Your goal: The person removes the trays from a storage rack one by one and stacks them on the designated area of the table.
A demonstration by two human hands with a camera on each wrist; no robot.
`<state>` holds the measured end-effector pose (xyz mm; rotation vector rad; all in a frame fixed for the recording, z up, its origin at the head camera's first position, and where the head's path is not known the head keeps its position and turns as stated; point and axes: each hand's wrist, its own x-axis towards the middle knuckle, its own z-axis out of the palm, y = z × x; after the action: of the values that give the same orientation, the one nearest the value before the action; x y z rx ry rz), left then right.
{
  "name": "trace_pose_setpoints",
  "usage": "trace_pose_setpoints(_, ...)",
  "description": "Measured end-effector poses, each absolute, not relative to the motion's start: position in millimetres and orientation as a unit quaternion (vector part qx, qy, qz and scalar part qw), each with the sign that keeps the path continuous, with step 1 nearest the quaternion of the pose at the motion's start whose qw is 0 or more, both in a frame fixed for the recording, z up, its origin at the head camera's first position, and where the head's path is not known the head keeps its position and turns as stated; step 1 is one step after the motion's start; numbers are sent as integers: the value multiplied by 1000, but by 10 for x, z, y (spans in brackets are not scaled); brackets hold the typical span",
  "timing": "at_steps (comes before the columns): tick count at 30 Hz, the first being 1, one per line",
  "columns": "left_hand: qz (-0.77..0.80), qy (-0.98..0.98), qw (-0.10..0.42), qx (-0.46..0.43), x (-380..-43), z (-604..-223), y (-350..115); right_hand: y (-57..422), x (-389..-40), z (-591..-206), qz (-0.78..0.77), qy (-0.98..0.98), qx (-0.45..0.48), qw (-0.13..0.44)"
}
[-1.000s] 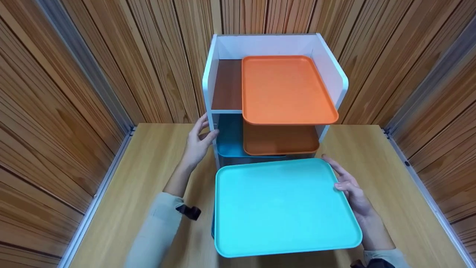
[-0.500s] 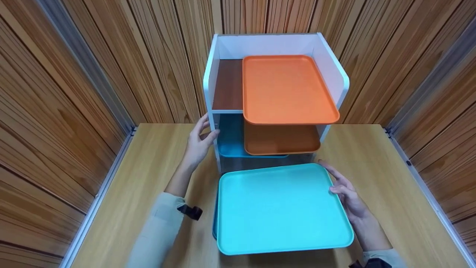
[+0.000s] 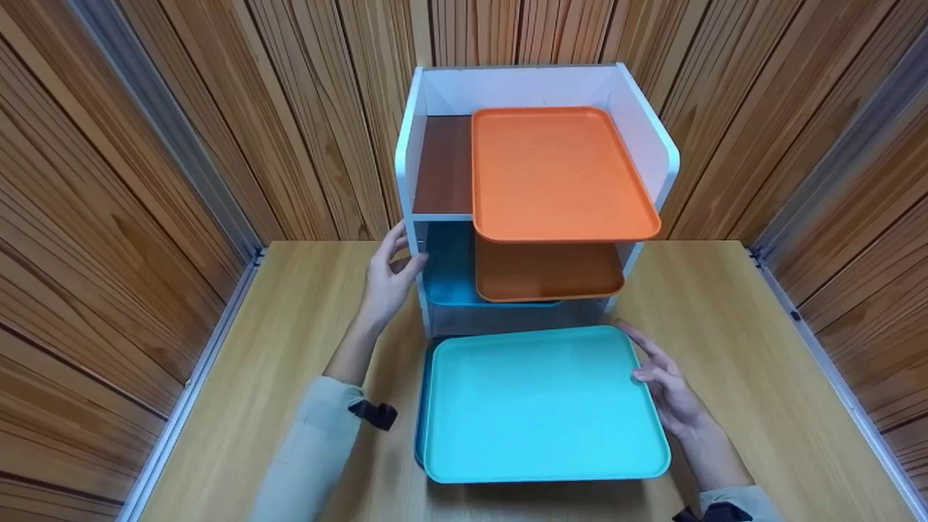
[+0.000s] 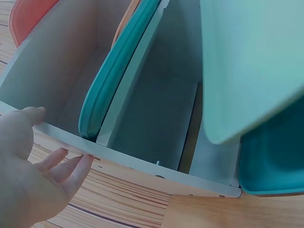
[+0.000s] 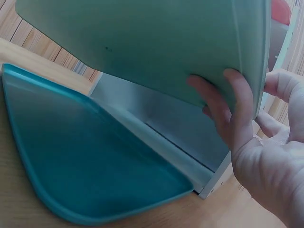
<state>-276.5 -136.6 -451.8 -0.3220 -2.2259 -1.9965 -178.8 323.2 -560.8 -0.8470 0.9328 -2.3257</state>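
Observation:
My right hand [image 3: 673, 397] grips the right edge of a turquoise tray [image 3: 544, 406], thumb on top and fingers underneath, as the right wrist view shows. That tray is held tilted over a darker blue tray [image 5: 85, 152], which lies on the table in front of a white shelf unit [image 3: 410, 145]. In the head view only the left edge of the lower tray shows. My left hand [image 3: 386, 284] holds the left side panel of the shelf unit, thumb at the front edge and fingers [image 4: 78, 173] on the outer face.
An orange tray [image 3: 562, 174] rests on the top shelf, its front jutting past the edge. On the middle shelf, a brown-orange tray [image 3: 547, 272] overlaps a blue tray [image 3: 449, 279]. The lowest compartment [image 4: 156, 123] opens toward the table [image 3: 304, 290]. Wood-panelled walls [image 3: 130, 239] enclose three sides.
My right hand has lowered the turquoise tray toward the blue tray beneath and shifted its right side leftward, showing more of the shelf unit's lower front. My left hand stays on the side panel.

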Motion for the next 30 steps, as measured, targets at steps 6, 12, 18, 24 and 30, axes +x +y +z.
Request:
trace_pose_setpoints(6, -662, -739, 66, -108, -2783, -4530, -1375, 3236, -1827, -5734, -845, 381, -294, 234)
trace_pose_setpoints(12, -660, -739, 64, -121, -2801, -4541, -1382, 3202, -1863, -5832, -838, 407, -281, 232)
trace_pose_setpoints(18, -659, -740, 67, -120, -2785, -4537, -1381, 3162, -1881, -5889, -825, 472, -233, 206)
trace_pose_setpoints(24, -660, -739, 69, -115, -2786, -4536, -1396, 3106, -1921, -5920, -827, 472, -222, 208)
trace_pose_setpoints(30, -662, -737, 68, -116, -2782, -4554, -1382, 3068, -1931, -5958, -824, 490, -195, 206)
